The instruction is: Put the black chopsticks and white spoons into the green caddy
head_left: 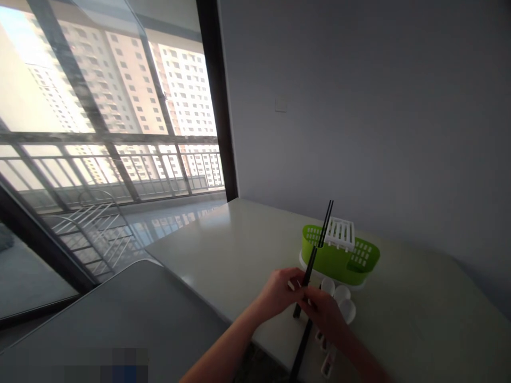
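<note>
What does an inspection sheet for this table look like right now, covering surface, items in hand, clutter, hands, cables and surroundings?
Surface: pale table, glossy.
Things in hand: black chopsticks, tilted up over the green slotted holder, which carries a white insert.
Clutter: white spoons in front of the holder; more chopsticks near the table edge.
Hands: left hand and right hand both grip the chopsticks.
Cables: nothing seen.
Surroundings: grey wall, large window with high-rises outside, drying rack.

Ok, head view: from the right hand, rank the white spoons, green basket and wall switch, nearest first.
From the right hand:
1. White spoons, just beyond the hand on the table.
2. Green basket, farther back on the table.
3. Wall switch, high on the grey wall.
</note>
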### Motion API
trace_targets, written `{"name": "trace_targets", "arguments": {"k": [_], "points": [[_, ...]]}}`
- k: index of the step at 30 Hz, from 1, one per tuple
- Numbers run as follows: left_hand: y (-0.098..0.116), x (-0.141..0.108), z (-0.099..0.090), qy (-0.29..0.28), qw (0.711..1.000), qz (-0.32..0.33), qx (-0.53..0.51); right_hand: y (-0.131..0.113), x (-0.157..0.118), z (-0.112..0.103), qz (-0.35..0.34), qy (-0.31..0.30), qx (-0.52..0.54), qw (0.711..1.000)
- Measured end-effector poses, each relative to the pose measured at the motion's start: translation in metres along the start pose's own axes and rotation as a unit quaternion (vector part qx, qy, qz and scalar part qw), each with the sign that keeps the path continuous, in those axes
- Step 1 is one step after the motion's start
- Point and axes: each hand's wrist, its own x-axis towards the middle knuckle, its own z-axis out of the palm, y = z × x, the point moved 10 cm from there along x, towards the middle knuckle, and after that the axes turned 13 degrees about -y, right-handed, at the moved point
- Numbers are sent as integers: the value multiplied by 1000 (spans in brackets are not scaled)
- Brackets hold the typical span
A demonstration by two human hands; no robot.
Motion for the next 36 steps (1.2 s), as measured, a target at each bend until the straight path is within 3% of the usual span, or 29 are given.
{"name": "trace_targets", "arguments": {"k": [5, 9, 11, 13, 17, 19, 21, 23, 27, 31, 36], "points": [[-3, 8, 2, -77, 996, -2, -52, -5, 0, 4, -36, -16, 23, 999], [5, 10, 3, -90, 996, 11, -13, -8, -1, 4, -48, -11, 5, 999], [15, 11, -6, -81, 996, 27, 16, -7, -3, 2, -43, -5, -13, 999], [27, 13, -27, -51, 998, 42, 25, -2, -8, -2, -32, 11, -31, 999], [59, 33, -99, 78, 993, 88, 5, 4, -18, -14, -38, 63, -113, 991], [74, 54, -130, 142, 982, 122, 7, 1, -22, -16, -59, 84, -190, 976], [81, 83, -142, 164, 976, 142, 18, -4, -23, -15, -83, 101, -257, 958], [73, 121, -135, 136, 982, 124, 32, -12, -25, -13, -109, 119, -300, 940], [36, 183, -98, 53, 994, 38, 83, -15, -24, -6, -124, 110, -326, 931], [11, 207, -73, 19, 992, 3, 124, -1, -21, -8, -85, 86, -308, 944], [-6, 217, -54, -13, 984, -26, 176, 10, -22, -13, -58, 90, -272, 956]]}}
